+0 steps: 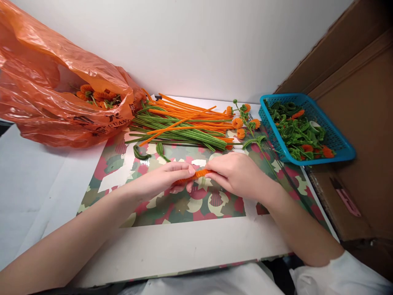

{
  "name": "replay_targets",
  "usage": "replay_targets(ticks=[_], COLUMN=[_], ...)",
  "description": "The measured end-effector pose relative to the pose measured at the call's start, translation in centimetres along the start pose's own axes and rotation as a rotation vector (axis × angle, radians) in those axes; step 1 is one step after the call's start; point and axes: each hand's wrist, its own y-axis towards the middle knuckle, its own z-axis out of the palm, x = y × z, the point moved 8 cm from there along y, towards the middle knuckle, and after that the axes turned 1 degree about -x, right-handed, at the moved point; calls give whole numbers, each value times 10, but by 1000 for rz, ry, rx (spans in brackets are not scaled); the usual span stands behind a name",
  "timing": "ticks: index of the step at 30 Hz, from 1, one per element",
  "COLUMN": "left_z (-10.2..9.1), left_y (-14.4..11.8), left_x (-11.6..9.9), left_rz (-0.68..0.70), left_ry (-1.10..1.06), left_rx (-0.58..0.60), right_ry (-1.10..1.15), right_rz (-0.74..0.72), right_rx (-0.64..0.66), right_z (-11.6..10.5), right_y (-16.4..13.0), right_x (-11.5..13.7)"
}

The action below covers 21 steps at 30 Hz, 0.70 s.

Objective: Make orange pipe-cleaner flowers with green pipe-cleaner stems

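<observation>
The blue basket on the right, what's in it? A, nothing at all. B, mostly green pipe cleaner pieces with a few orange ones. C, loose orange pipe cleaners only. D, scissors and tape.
B: the blue basket holds a heap of curled green pipe cleaner pieces with a few orange pieces mixed in.

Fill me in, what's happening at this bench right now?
A person holds one orange pipe cleaner between both hands, left hand and right hand, over a floral-patterned mat. Behind the hands lies a loose pile of orange and green pipe cleaners, with a few finished orange flowers on green stems beside it. A blue basket on the right holds green and orange pieces. An orange plastic bag on the left holds more orange flowers.
</observation>
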Motion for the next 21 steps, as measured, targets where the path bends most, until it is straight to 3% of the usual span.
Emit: replay_targets(ticks=[7,14,21], left_z=[4,1,4], left_y=[-3,-5,-5], left_x=[-6,-19,-20], left_rz=[28,176,189], left_ry=[106,246,232], left_rx=[62,-83,-86], right_ry=[0,-17,-14], right_rz=[-16,5,-1], right_rx=[-29,-53,-61], right_z=[-3,-4,-5], right_y=[-1,-1,-1], right_x=[-1,-3,-3])
